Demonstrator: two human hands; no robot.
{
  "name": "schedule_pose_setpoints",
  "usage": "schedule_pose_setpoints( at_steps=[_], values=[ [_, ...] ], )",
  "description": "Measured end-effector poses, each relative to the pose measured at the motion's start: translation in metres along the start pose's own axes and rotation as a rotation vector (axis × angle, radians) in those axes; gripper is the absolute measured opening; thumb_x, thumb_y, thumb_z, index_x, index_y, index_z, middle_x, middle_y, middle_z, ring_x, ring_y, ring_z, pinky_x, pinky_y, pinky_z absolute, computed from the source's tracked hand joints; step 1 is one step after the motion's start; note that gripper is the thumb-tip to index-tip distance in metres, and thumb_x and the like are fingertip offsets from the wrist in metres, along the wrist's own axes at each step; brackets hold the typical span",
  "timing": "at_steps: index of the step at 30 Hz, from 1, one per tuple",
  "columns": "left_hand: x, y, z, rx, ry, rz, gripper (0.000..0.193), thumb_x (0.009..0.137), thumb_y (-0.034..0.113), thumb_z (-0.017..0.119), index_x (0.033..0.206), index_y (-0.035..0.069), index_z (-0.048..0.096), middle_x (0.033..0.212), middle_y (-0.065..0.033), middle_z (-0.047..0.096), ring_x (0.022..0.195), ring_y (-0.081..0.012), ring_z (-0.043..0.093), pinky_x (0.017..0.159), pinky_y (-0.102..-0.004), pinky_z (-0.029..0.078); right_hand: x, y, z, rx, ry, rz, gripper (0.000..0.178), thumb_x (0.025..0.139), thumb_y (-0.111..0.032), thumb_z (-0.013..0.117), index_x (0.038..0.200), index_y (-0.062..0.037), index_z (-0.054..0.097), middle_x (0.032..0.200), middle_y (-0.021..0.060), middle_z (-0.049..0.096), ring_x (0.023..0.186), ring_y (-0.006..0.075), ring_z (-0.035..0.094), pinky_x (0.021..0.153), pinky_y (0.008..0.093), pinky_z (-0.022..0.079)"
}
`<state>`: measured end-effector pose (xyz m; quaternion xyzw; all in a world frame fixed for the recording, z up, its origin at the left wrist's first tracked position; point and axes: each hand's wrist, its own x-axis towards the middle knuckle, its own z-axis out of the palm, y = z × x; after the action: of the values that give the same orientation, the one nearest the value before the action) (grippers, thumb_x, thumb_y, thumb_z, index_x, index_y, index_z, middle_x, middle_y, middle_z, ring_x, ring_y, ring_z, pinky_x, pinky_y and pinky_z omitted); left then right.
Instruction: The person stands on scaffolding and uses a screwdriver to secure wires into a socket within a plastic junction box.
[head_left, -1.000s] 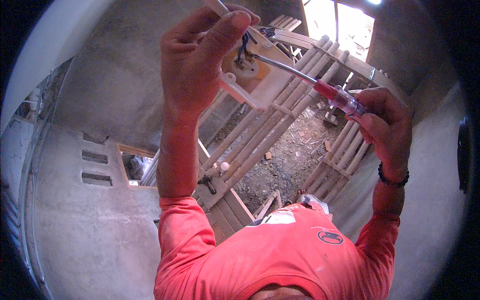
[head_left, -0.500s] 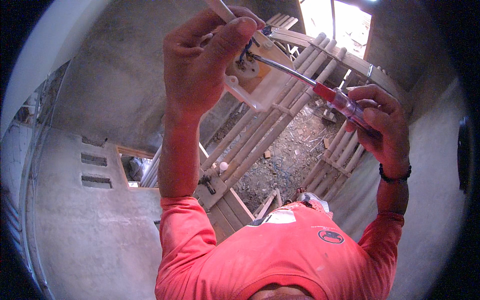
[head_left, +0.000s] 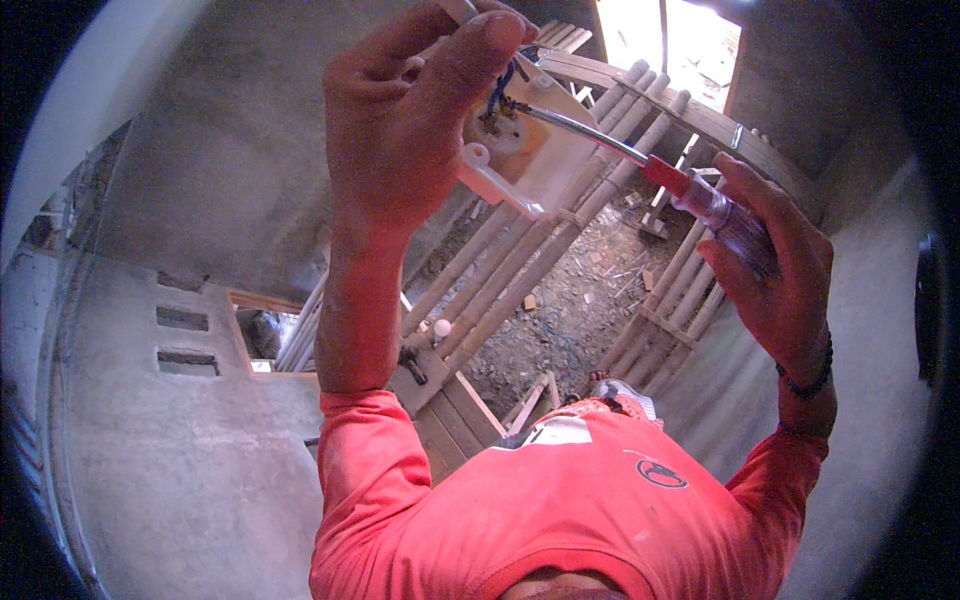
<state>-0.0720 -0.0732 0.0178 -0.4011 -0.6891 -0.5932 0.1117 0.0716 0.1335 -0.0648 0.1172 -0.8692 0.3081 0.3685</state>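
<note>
High in the view, my left hand is closed round a white plastic electrical fitting, with the thumb pressed against its upper part. Blue wires run into the fitting beside a round part with metal terminals. A pale strip or cable passes under the left fingers at the top edge. My right hand holds a screwdriver by its clear and red handle, thumb on one side and fingers along the other. The screwdriver's metal shaft slants up left, its tip at the terminals.
Bamboo poles form a scaffold below, with wooden planks and a small round white bulb-like thing. Rubble covers the ground beneath. Grey plastered walls stand around, and a bright opening lies at the far right.
My right hand has shifted slightly right and down, its fingers straighter along the screwdriver handle. The fitting has moved a little right with my left hand. The tip stays at the terminals.
</note>
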Motion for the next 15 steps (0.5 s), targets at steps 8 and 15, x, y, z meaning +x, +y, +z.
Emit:
schedule_pose_setpoints(
  at_steps=[8, 15],
  values=[
    [-0.006, 0.016, 0.010, -0.038, -0.033, -0.115, 0.020, 0.079, 0.019, 0.064, 0.086, 0.000, 0.063, 0.078, -0.0044, 0.062, 0.071, -0.0082, 0.055, 0.063, -0.0206, 0.042, 0.009, 0.000, -0.013, -0.165, -0.151, 0.037, 0.024, 0.076, -0.016, 0.066, 0.094, -0.0038, 0.057, 0.072, 0.0105, 0.059, 0.058, 0.0201, 0.058, 0.056, 0.0307, 0.047],
    [-0.011, 0.009, 0.009, 0.017, 0.066, -0.133, 0.022, 0.079, 0.021, 0.064, 0.085, 0.000, 0.064, 0.077, -0.0029, 0.062, 0.069, -0.0068, 0.053, 0.061, -0.0203, 0.040, 0.016, 0.002, -0.015, -0.309, -0.059, -0.118, 0.025, 0.076, -0.017, 0.066, 0.096, -0.0048, 0.056, 0.073, 0.0093, 0.058, 0.060, 0.0226, 0.058, 0.057, 0.0320, 0.047]
  ],
)
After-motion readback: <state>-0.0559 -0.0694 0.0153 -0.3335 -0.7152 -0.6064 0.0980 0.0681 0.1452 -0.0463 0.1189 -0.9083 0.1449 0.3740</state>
